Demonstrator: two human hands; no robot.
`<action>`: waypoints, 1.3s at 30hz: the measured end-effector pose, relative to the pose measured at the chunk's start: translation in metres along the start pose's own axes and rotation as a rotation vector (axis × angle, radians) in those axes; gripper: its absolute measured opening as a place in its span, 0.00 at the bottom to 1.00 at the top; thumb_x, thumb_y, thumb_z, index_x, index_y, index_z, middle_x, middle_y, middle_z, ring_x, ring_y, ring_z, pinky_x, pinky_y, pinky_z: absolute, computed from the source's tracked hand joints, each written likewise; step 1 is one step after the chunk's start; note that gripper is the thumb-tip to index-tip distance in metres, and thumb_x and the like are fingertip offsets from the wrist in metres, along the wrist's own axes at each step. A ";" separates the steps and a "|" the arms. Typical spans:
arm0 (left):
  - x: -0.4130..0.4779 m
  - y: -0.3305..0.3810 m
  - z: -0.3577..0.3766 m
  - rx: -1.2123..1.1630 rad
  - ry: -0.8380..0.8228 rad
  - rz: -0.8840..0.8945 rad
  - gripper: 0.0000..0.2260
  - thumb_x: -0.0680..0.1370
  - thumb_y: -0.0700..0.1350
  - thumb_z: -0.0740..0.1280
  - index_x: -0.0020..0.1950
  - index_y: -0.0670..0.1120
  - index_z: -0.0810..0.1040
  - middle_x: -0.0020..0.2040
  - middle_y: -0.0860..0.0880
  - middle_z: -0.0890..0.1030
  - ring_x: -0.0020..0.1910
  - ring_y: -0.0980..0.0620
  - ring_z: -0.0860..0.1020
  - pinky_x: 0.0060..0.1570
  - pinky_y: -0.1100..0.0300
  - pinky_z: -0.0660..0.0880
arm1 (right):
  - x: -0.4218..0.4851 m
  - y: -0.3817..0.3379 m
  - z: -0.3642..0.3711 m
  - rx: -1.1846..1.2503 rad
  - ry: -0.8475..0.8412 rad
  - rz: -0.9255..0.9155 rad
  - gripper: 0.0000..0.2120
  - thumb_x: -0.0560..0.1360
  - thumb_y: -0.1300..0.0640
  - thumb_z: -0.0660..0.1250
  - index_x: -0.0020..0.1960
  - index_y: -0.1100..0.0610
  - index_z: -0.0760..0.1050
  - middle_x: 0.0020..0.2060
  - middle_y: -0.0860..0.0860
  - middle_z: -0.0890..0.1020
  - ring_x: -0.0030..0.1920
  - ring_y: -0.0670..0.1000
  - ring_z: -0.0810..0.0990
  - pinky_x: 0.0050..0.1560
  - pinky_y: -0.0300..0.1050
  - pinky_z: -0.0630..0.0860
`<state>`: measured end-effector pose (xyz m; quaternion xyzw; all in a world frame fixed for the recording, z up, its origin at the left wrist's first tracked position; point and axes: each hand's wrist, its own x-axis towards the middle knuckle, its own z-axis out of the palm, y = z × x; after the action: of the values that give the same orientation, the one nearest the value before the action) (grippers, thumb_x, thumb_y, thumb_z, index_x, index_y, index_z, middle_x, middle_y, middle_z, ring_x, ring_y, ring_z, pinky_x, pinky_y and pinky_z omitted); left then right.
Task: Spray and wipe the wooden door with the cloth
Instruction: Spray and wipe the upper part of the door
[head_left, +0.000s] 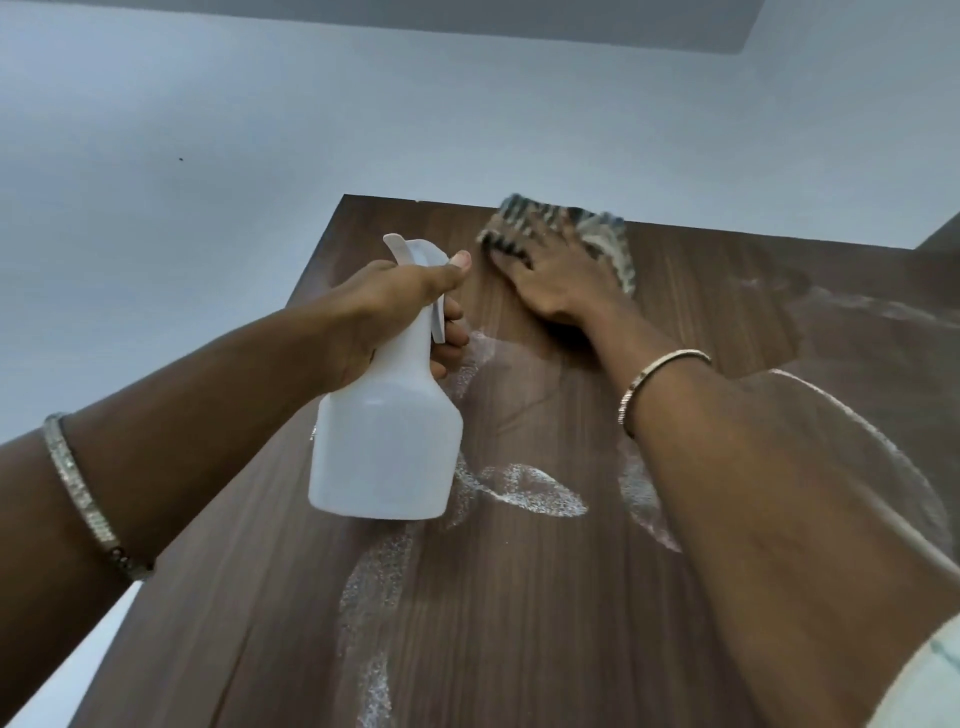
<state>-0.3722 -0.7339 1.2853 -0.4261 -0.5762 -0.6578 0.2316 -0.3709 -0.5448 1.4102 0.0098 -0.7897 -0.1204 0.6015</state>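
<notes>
The dark wooden door (519, 597) fills the lower middle of the view, seen from below, with whitish streaks of spray (535, 488) across it. My left hand (395, 306) grips the neck of a white spray bottle (387, 436), fingers curled around the trigger, held just in front of the door. My right hand (558, 275) presses a striped grey-and-white cloth (605, 234) flat against the door near its top edge, fingers spread over it. The cloth is blurred.
A pale wall and ceiling (260, 130) lie above and to the left of the door. The door's top edge runs just above the cloth. Bracelets sit on both wrists. A dark frame corner (940, 239) shows at the far right.
</notes>
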 end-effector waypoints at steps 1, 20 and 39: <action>-0.001 0.001 0.006 0.001 -0.003 -0.007 0.22 0.77 0.62 0.69 0.49 0.42 0.79 0.40 0.42 0.83 0.34 0.46 0.82 0.30 0.58 0.78 | -0.002 0.026 -0.006 -0.010 0.028 0.046 0.33 0.83 0.30 0.44 0.84 0.41 0.47 0.84 0.43 0.43 0.84 0.52 0.38 0.80 0.65 0.40; -0.014 0.026 0.184 0.029 0.039 0.033 0.22 0.77 0.61 0.69 0.49 0.41 0.79 0.41 0.41 0.84 0.38 0.46 0.84 0.29 0.58 0.80 | -0.045 0.183 -0.043 -0.002 0.066 -0.043 0.33 0.83 0.30 0.45 0.85 0.41 0.50 0.84 0.43 0.46 0.84 0.53 0.42 0.80 0.63 0.42; -0.006 0.036 0.254 0.070 0.089 0.017 0.26 0.75 0.64 0.69 0.52 0.39 0.81 0.44 0.40 0.86 0.41 0.45 0.86 0.29 0.57 0.80 | -0.052 0.237 -0.060 -0.010 -0.002 -0.074 0.32 0.84 0.31 0.43 0.85 0.41 0.48 0.84 0.43 0.43 0.83 0.51 0.37 0.81 0.63 0.40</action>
<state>-0.2656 -0.5003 1.2940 -0.3932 -0.5841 -0.6536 0.2774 -0.2684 -0.3169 1.4232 0.0359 -0.7888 -0.1464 0.5959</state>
